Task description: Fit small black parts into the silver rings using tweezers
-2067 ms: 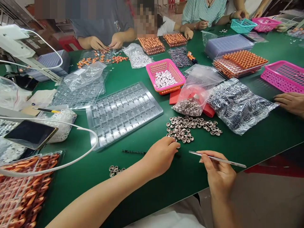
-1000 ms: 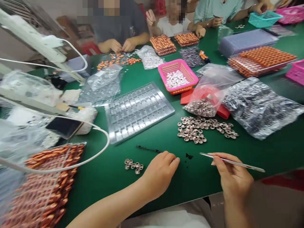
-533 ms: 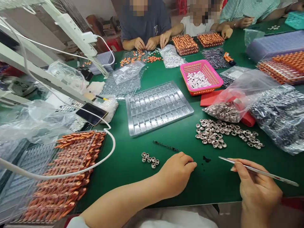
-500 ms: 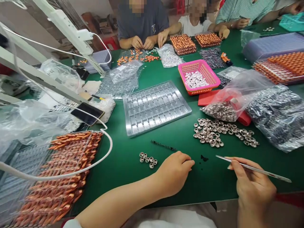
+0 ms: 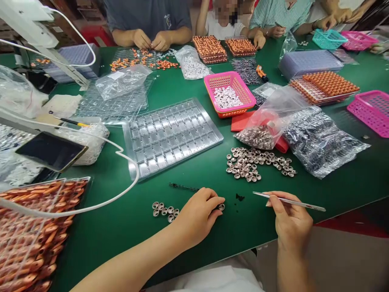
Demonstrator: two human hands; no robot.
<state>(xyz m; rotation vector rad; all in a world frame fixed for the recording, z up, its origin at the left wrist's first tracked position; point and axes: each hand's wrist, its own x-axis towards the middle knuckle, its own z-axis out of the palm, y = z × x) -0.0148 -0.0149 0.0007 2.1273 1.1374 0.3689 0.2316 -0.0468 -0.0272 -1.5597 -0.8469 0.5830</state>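
My left hand [image 5: 199, 213] rests on the green table [image 5: 243, 227] with its fingers curled, and the fingertips pinch a small metal ring [image 5: 221, 207]. A short row of the same rings [image 5: 165, 210] lies just left of that hand. A thin black pin strip [image 5: 183, 187] lies above it. My right hand [image 5: 290, 221] grips slim metal tweezers [image 5: 288, 201], tips pointing left toward a small black speck [image 5: 240, 197]. A loose pile of metal rings [image 5: 258, 163] lies beyond both hands.
A clear compartment tray [image 5: 170, 136] sits mid-table, a pink basket [image 5: 229, 94] with white parts behind it. Bags of rings [image 5: 264, 125] and dark parts [image 5: 319, 140] lie right. Copper coils [image 5: 33, 231], a phone [image 5: 50, 151] and a white cable [image 5: 115, 194] are left. Other people work across the table.
The view swung about and settled back. My left hand drew away from the ring pile toward me and now shows a ring at its fingertips. The row of rings beside it has grown.
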